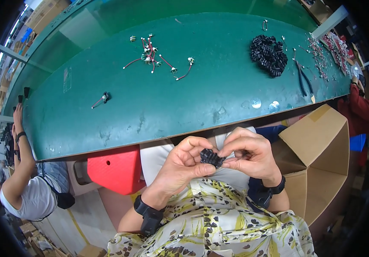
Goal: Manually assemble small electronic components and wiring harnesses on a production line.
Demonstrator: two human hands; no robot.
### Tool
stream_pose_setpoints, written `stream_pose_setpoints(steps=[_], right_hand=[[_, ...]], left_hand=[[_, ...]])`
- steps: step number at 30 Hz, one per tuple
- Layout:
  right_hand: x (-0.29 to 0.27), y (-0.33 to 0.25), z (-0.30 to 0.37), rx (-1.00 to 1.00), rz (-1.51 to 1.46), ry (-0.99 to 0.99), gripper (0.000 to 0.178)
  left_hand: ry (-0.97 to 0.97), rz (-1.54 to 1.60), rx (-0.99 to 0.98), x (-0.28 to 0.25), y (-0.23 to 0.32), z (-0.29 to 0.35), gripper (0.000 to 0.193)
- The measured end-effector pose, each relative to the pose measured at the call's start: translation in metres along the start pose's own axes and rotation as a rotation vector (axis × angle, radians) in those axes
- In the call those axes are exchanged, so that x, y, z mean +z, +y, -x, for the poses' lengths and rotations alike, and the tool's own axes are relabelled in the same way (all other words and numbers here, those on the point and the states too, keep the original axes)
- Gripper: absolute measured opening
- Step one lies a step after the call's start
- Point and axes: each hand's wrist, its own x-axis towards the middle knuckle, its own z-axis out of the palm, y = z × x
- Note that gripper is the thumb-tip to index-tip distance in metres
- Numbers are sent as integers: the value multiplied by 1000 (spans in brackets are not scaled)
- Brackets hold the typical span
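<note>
Over my lap, just below the table's near edge, my left hand grips a small cluster of black plastic parts between thumb and fingers. From the other side, my right hand pinches the same cluster with thumb and forefinger. Its remaining fingers curl inward, and what lies behind them is partly hidden. The exact kind of the black parts is too small to make out. A black band sits on each of my wrists.
The green table bears a coiled black strip of parts, pliers, small boards with red wires and a wired piece. An open cardboard box stands right, a red stool left. Co-workers sit at both sides.
</note>
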Motion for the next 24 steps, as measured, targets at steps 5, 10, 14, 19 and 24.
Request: stream_pose_setpoints(steps=[5,10,14,19,24], right_hand=[[-1,5,4,27,-234,96,23],[1,-11,2,98,-73,49,21],[6,-10,1,51,23,60,21],[6,-13,0,112,-9,86,21],[7,-3,5,167,-320,121,23]], left_hand=[[-25,59,123,0,-1,-3,44],[37,10,129,-2,-1,-1,44],[45,-46,90,-1,-1,-1,43],[31,-35,70,-2,0,-3,41],[16,66,101,-2,-1,-4,40]])
